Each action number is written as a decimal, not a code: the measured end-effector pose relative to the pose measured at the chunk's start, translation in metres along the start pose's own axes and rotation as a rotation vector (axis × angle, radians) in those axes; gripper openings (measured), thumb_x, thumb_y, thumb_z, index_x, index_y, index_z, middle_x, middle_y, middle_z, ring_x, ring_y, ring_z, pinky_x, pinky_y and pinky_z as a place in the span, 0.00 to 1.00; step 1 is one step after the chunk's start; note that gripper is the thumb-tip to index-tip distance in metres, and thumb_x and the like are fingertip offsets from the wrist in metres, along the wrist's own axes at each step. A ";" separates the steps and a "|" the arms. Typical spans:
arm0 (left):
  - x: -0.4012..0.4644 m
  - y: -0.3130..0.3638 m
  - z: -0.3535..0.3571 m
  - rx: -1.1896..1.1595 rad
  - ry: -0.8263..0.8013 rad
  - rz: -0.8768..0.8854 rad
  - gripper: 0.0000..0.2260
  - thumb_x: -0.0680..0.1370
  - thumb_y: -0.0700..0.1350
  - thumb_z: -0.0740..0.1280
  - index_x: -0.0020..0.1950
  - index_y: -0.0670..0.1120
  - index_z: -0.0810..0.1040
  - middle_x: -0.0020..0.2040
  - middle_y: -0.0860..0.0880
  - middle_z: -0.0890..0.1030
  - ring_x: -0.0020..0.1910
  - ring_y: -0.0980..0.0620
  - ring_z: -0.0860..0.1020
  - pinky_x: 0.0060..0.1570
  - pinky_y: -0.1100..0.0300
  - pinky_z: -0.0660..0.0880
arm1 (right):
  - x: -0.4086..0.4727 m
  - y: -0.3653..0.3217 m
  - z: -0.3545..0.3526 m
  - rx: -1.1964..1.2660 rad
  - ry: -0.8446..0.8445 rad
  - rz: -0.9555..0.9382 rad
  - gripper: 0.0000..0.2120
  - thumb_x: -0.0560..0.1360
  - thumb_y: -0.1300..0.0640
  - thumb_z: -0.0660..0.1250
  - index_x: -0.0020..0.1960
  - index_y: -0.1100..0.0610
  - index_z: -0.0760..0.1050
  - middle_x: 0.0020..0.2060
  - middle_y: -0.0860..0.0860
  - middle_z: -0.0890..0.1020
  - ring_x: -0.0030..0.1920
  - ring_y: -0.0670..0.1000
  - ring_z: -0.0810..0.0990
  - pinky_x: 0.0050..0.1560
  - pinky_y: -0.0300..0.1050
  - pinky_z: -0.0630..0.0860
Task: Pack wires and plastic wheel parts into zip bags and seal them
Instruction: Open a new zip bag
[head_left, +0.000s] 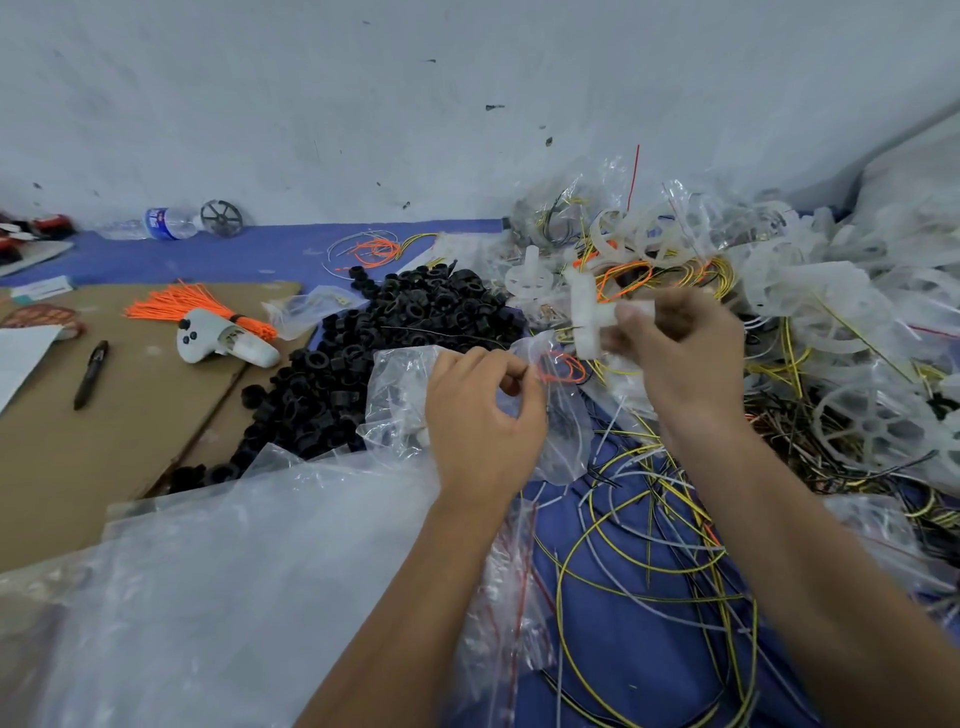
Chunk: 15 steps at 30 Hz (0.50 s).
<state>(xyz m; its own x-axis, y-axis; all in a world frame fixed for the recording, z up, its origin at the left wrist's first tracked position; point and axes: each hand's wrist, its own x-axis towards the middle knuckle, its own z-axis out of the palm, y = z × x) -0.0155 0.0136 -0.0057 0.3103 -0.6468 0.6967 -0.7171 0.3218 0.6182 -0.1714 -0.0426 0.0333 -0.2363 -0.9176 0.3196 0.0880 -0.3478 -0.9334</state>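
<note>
Left hand (485, 410) pinching open mouth of small zip bag (558, 410), presumably to admit the translucent white wheel part (589, 317) gripped by right hand (685, 353)

Two hands are showing: the left hand (483, 410) and the right hand (680, 353). One water bottle (156, 223), one dark spoked wheel (222, 218), one pen (91, 374) and one white controller (223, 343) are lying about. The black rings (395, 322) and loose wires (649, 530) are lying in heaps too tangled to count.
</note>
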 end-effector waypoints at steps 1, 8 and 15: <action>-0.001 0.001 0.000 0.005 0.003 0.012 0.09 0.76 0.43 0.70 0.37 0.48 0.76 0.35 0.56 0.76 0.41 0.52 0.70 0.45 0.57 0.69 | -0.013 -0.001 -0.008 0.097 -0.015 0.088 0.04 0.76 0.63 0.73 0.49 0.62 0.80 0.36 0.55 0.85 0.36 0.54 0.86 0.41 0.44 0.83; -0.002 0.004 0.002 0.003 0.027 0.056 0.09 0.76 0.42 0.70 0.36 0.48 0.76 0.34 0.56 0.75 0.38 0.50 0.71 0.43 0.56 0.69 | -0.051 0.004 -0.030 0.336 -0.138 0.378 0.08 0.77 0.56 0.69 0.44 0.61 0.79 0.36 0.54 0.84 0.32 0.47 0.81 0.32 0.36 0.78; -0.003 0.005 0.003 -0.083 0.043 0.067 0.08 0.78 0.43 0.70 0.39 0.48 0.79 0.35 0.55 0.76 0.36 0.55 0.72 0.37 0.57 0.70 | -0.052 0.017 -0.027 0.105 -0.127 0.300 0.08 0.77 0.55 0.72 0.40 0.57 0.81 0.28 0.51 0.75 0.26 0.46 0.68 0.22 0.36 0.63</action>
<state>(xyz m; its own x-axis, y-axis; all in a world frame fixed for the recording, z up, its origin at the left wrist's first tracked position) -0.0219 0.0152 -0.0052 0.2907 -0.5924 0.7513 -0.6834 0.4210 0.5964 -0.1840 0.0043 -0.0034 -0.0626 -0.9964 0.0578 0.2363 -0.0711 -0.9691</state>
